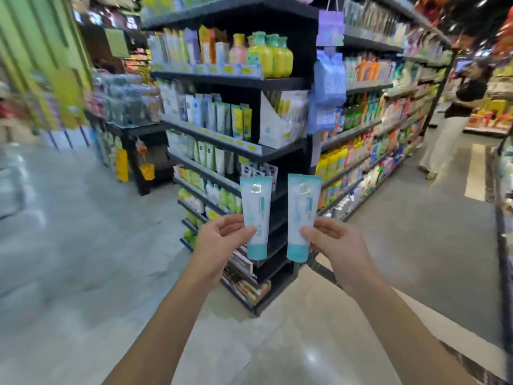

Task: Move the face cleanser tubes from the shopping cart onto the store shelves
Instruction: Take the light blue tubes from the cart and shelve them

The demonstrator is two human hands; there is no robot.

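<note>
Left hand [219, 240] and right hand [337, 241] each pinch an upright white-and-teal plastic cleanser tube [254, 218] [302, 216], fingers curled round, before black metal shelves [280, 151].

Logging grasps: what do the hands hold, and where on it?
Left hand pinches one face cleanser tube, right hand another, both low on the body above the cap.

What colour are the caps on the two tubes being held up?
Teal, on both the left tube and the right tube; bodies white. Head view shows them.

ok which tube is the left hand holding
The left tube, pinched near its cap by the left hand; the right hand pinches the right tube.
</note>
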